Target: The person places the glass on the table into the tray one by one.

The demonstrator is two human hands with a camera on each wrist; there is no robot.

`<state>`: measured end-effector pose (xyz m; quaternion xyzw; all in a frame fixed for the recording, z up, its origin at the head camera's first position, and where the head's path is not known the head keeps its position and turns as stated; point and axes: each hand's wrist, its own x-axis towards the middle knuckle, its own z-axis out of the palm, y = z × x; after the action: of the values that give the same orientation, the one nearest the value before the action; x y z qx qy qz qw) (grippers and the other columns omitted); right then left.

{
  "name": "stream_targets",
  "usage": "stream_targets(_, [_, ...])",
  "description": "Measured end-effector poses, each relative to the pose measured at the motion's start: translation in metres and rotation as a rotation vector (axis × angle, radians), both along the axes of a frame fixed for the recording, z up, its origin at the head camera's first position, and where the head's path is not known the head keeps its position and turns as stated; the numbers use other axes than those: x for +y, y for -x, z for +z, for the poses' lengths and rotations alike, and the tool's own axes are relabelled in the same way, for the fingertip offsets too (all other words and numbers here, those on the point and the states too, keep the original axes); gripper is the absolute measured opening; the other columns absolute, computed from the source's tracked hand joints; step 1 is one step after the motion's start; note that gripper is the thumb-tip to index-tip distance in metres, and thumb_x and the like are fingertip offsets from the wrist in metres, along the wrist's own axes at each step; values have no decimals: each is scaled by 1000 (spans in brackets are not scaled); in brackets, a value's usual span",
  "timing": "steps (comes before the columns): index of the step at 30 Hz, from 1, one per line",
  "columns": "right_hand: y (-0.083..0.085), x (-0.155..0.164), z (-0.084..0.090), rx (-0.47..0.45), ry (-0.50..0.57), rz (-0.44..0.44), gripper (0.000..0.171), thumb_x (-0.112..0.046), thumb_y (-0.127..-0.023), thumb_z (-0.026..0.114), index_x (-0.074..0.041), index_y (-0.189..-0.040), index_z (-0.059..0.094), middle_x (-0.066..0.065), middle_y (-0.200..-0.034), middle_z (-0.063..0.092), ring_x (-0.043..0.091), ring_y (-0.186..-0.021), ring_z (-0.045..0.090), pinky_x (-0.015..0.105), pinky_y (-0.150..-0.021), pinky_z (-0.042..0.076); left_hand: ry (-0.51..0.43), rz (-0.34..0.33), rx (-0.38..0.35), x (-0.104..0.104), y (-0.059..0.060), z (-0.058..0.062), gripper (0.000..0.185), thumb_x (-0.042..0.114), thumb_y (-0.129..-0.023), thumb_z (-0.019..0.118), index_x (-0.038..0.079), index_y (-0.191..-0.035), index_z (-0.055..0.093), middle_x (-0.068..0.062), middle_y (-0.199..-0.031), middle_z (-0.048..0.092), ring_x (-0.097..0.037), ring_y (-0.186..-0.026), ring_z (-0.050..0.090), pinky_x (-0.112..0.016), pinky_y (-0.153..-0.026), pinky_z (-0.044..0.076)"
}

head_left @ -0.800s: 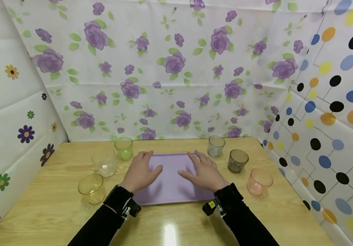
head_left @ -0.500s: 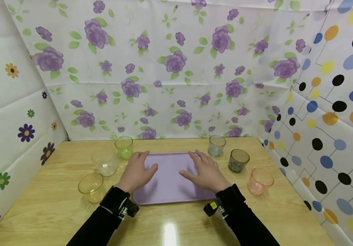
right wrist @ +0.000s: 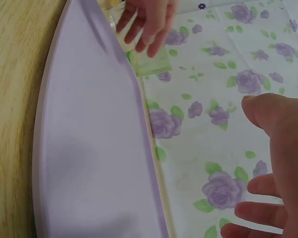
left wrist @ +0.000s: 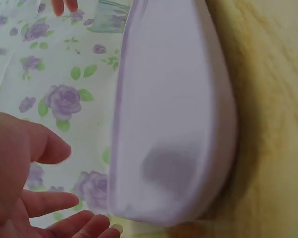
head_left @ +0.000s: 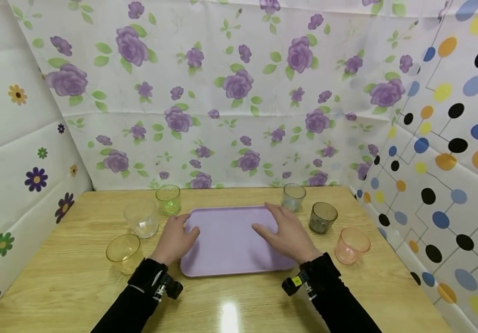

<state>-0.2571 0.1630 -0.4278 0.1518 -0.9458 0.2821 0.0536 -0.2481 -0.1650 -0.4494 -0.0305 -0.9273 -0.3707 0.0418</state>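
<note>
A flat purple tray (head_left: 230,243) lies in the middle of the wooden table (head_left: 76,282). My left hand (head_left: 176,236) hovers with relaxed fingers over the tray's left edge, holding nothing. My right hand (head_left: 286,231) spreads straight fingers over the tray's right part, also holding nothing. In the left wrist view the tray (left wrist: 174,114) fills the frame, with my left hand's fingers (left wrist: 39,203) loose beside it. The right wrist view shows the tray (right wrist: 94,148), my right hand's fingers (right wrist: 268,198) and my left hand (right wrist: 149,20) across it.
Left of the tray stand a yellow cup (head_left: 124,253), a clear cup (head_left: 140,218) and a green cup (head_left: 168,200). To its right stand a pale blue cup (head_left: 293,197), a dark grey cup (head_left: 323,217) and a pink cup (head_left: 351,245). Patterned cloth walls close three sides.
Both hands have slid outward from the tray's middle, the left one leftward and nearer, the right one rightward. The tray and cups have not moved.
</note>
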Motion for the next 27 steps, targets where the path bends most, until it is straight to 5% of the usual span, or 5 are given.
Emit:
stream_targets(9, [-4,9,7,40,71,-57,84,-67,-106,61,-17,-170,41,19,-162,53,37,-136,63,58,-109,55,-21,40,7,-11,10,-20,59,17,-106,59,-20,-151,50,-26,-113,59,-36,-103,59,-48,-90,54])
stream_targets(15, [-7,24,16,69,143,-56,77,-60,-110,58,-16,-170,41,19,-162,50,39,-137,60,54,-107,53,-93,-8,154,-27,36,-57,28,12,-101,62,-15,-103,67,-4,-73,49,-18,-65,52,-28,-60,42])
stream_targets(17, [-8,32,21,70,181,-64,76,-59,-111,57,-15,-170,40,19,-165,47,39,-138,58,54,-111,51,-111,1,108,-27,34,-52,25,12,-102,63,-12,-106,69,-4,-74,51,-18,-67,54,-28,-61,42])
stream_targets(21, [-9,53,37,74,268,-99,72,-55,-113,56,-14,-170,40,19,-168,45,38,-140,56,56,-117,47,-146,43,-2,-24,26,-36,43,10,-103,64,-14,-138,66,-11,-88,61,-23,-80,59,-30,-70,45])
stream_targets(27, [-13,95,53,102,363,-159,74,-59,-113,51,-18,-173,36,20,-171,43,41,-143,51,58,-119,42,-128,84,-41,-21,24,-33,44,9,-105,63,-12,-143,64,-13,-97,66,-22,-83,60,-29,-70,46])
